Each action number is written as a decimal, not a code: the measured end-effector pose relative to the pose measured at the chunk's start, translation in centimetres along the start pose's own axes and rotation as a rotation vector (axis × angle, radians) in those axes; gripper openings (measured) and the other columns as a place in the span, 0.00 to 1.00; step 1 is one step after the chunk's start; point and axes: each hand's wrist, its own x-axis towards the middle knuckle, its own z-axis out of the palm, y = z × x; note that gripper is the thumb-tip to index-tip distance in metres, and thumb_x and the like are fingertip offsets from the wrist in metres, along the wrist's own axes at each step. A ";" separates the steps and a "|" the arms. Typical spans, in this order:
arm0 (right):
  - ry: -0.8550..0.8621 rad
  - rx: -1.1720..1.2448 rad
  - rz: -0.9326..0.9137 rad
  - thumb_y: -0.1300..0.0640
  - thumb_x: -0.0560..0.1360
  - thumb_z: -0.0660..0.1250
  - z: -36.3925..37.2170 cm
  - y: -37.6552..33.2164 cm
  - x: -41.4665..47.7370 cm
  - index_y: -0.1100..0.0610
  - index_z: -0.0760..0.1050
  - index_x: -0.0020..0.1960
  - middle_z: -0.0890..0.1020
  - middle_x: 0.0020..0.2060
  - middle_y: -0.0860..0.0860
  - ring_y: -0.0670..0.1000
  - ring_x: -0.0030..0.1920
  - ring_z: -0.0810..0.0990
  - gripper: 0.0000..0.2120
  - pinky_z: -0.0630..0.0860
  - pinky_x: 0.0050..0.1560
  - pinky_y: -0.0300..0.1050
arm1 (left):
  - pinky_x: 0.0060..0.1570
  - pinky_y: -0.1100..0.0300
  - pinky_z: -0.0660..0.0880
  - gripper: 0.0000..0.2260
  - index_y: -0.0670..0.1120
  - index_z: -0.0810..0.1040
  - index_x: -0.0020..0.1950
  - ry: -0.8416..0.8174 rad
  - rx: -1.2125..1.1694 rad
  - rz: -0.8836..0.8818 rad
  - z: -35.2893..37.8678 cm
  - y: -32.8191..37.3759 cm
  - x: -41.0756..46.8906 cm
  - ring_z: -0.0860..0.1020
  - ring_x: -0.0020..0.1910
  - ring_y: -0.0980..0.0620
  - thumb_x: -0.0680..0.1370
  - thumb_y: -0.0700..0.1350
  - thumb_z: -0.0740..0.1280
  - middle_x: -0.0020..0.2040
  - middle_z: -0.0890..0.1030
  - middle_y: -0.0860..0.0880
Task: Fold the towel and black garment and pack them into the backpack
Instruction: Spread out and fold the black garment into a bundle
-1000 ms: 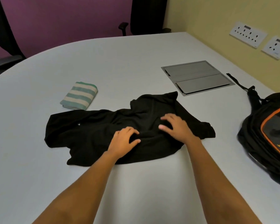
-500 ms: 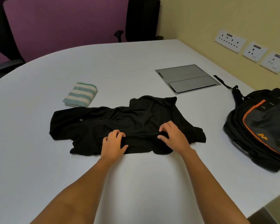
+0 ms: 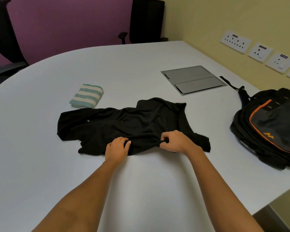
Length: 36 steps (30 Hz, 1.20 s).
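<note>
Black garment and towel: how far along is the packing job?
Done: the striped towel lies folded on the table. In hand: the left hand and right hand grip the near edge of the black garment; it lies rumpled, unfolded. Left: fold it, then pack both into the backpack at the right.

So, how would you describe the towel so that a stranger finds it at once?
Start at the big rounded table. The black garment lies in its middle, and just beyond its left end sits the towel. It is the only folded thing with green and white stripes; its neighbours are plain black or grey.
</note>
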 end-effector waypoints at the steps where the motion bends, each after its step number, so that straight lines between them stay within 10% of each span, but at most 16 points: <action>1: -0.064 0.005 -0.045 0.52 0.69 0.66 -0.7 -1.6 -0.7 0.52 0.74 0.39 0.77 0.34 0.48 0.49 0.35 0.75 0.04 0.70 0.36 0.42 | 0.63 0.56 0.65 0.16 0.48 0.74 0.64 0.021 -0.054 -0.031 -0.3 0.3 0.0 0.73 0.62 0.52 0.82 0.52 0.54 0.62 0.76 0.51; 7: -0.643 0.262 -0.067 0.50 0.76 0.66 2.1 -6.4 -2.7 0.52 0.76 0.55 0.81 0.44 0.50 0.47 0.40 0.81 0.09 0.79 0.43 0.41 | 0.58 0.53 0.68 0.16 0.47 0.75 0.62 -0.001 -0.030 -0.147 -1.6 -0.3 0.2 0.73 0.61 0.48 0.80 0.54 0.59 0.63 0.75 0.48; 13: 0.365 0.058 0.401 0.49 0.75 0.65 6.1 1.5 -0.6 0.52 0.71 0.63 0.74 0.60 0.53 0.57 0.61 0.73 0.18 0.72 0.60 0.52 | 0.61 0.53 0.67 0.15 0.45 0.72 0.65 0.123 0.111 -0.278 -1.6 -0.6 -0.9 0.70 0.63 0.46 0.79 0.48 0.62 0.65 0.71 0.45; 17: 0.281 -0.087 0.739 0.40 0.76 0.60 8.4 4.2 -2.0 0.56 0.56 0.74 0.59 0.72 0.60 0.62 0.70 0.60 0.33 0.61 0.69 0.57 | 0.63 0.54 0.66 0.17 0.43 0.69 0.68 0.184 0.162 -0.331 -1.4 -0.8 -1.3 0.69 0.65 0.45 0.79 0.43 0.63 0.66 0.69 0.43; 25: 0.025 -0.046 0.546 0.46 0.82 0.49 7.1 9.6 0.8 0.54 0.41 0.78 0.41 0.77 0.57 0.62 0.76 0.44 0.30 0.48 0.75 0.56 | 0.65 0.54 0.64 0.16 0.46 0.69 0.68 0.154 0.254 -0.279 -0.9 -2.0 -0.7 0.69 0.65 0.47 0.80 0.44 0.59 0.66 0.72 0.45; 32: 0.669 0.209 0.583 0.52 0.79 0.62 3.3 10.7 1.1 0.60 0.62 0.73 0.64 0.71 0.60 0.61 0.69 0.64 0.26 0.65 0.67 0.57 | 0.64 0.48 0.64 0.18 0.42 0.69 0.68 0.323 0.144 -0.442 -0.6 -3.0 -2.1 0.68 0.66 0.41 0.78 0.41 0.64 0.67 0.69 0.41; 36: 0.658 0.111 0.701 0.42 0.76 0.63 6.0 9.3 -0.7 0.61 0.65 0.70 0.71 0.64 0.62 0.62 0.63 0.69 0.30 0.67 0.62 0.57 | 0.60 0.47 0.67 0.22 0.39 0.65 0.68 0.349 0.014 -0.639 -0.6 -2.7 -2.9 0.69 0.62 0.38 0.78 0.47 0.64 0.65 0.69 0.38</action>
